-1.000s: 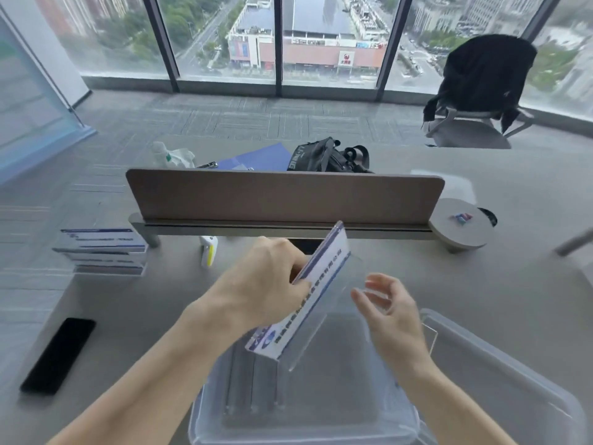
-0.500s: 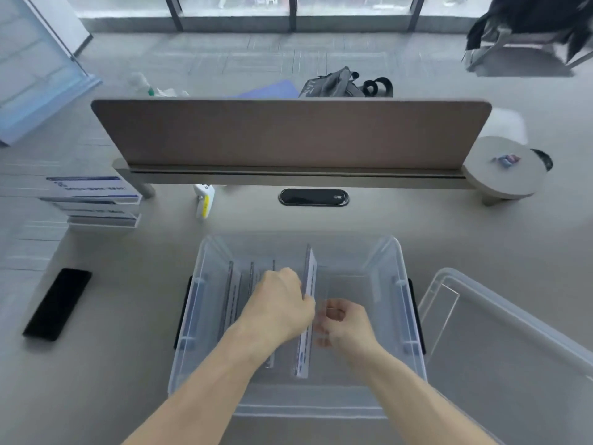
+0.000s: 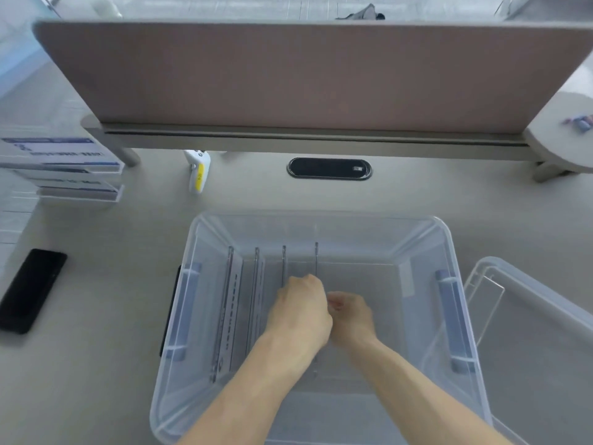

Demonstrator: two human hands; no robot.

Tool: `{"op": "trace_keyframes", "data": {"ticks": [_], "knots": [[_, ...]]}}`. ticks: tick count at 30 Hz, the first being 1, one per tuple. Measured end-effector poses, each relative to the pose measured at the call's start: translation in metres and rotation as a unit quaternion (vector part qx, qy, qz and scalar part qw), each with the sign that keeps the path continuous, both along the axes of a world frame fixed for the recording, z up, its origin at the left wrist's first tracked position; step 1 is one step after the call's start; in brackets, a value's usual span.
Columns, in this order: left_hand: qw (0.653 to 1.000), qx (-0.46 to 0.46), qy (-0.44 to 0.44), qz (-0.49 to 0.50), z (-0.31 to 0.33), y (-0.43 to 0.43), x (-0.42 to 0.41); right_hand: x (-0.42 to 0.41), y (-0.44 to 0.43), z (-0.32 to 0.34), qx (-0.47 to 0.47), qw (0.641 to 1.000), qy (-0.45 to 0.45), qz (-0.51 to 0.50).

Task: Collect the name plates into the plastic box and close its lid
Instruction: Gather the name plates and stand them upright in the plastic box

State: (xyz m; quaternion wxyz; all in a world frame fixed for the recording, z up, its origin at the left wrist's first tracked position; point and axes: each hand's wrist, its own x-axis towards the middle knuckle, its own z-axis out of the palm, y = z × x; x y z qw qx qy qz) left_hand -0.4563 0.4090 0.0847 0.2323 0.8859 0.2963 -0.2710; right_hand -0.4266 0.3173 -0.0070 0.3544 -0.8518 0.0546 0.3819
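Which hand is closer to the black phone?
Left. The left hand is inside the box, on the side toward the phone lying on the desk. The right hand sits just beyond it, farther from the phone.

My grey desk [image 3: 96, 364] carries the plastic box [image 3: 455, 252], its lid [image 3: 545, 364], stacked name plates [image 3: 64, 168], a phone [image 3: 30, 290], perhaps a scanner [image 3: 199, 170].

The plastic box [image 3: 321, 226] was clear, faintly frosted plastic, its lid [image 3: 542, 332] the same. The name plates [image 3: 229, 309] inside looked like glossy clear acrylic over printed paper. The desk [image 3: 96, 300] showed a smooth matt finish; the divider panel [image 3: 288, 75] looked like matt cloth. The phone [image 3: 30, 290] was glossy black.
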Motion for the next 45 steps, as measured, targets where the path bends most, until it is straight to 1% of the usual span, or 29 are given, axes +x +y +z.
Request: {"op": "trace_keyframes", "data": {"ticks": [3, 6, 11, 22, 28, 30, 34, 36, 39, 43, 45], "knots": [[1.0, 0.02, 0.009, -0.012, -0.005, -0.002, 0.0, -0.003, 0.001, -0.005, 0.018, 1.0, -0.009, -0.001], [1.0, 0.024, 0.009, -0.008, -0.006, -0.001, -0.003, -0.007, -0.001, -0.006, 0.023, 0.999, -0.039, -0.01], [1.0, 0.024, -0.003, -0.005, -0.008, 0.004, -0.009, -0.011, 0.0, -0.008, 0.036, 0.999, -0.01, -0.024], [0.999, 0.024, -0.031, 0.006, -0.017, 0.006, -0.018, -0.015, -0.006, -0.016, 0.022, 0.999, -0.028, -0.028], [0.998, 0.0, -0.055, 0.031, -0.004, 0.015, -0.017, -0.014, -0.008, -0.016, 0.037, 0.999, -0.005, -0.017], [0.994, -0.008, -0.095, 0.052, 0.001, 0.022, -0.02, -0.013, -0.009, -0.007, 0.06, 0.998, -0.008, -0.036], [0.976, -0.031, -0.2, 0.083, 0.019, 0.039, -0.031, -0.01, -0.01, 0.031, 0.132, 0.985, -0.071, -0.081], [0.964, -0.061, -0.243, 0.094, 0.03, 0.046, -0.037, -0.008, -0.006, 0.058, 0.171, 0.977, -0.091, -0.083], [0.945, -0.089, -0.292, 0.12, 0.05, 0.06, -0.047, -0.006, 0.004, 0.096, 0.21, 0.968, -0.126, -0.05], [0.898, -0.101, -0.366, 0.225, 0.081, 0.089, -0.071, -0.011, 0.036, 0.146, 0.245, 0.956, -0.163, 0.006], [0.881, -0.089, -0.391, 0.251, 0.095, 0.111, -0.088, -0.018, 0.057, 0.166, 0.262, 0.948, -0.177, 0.021]]}}
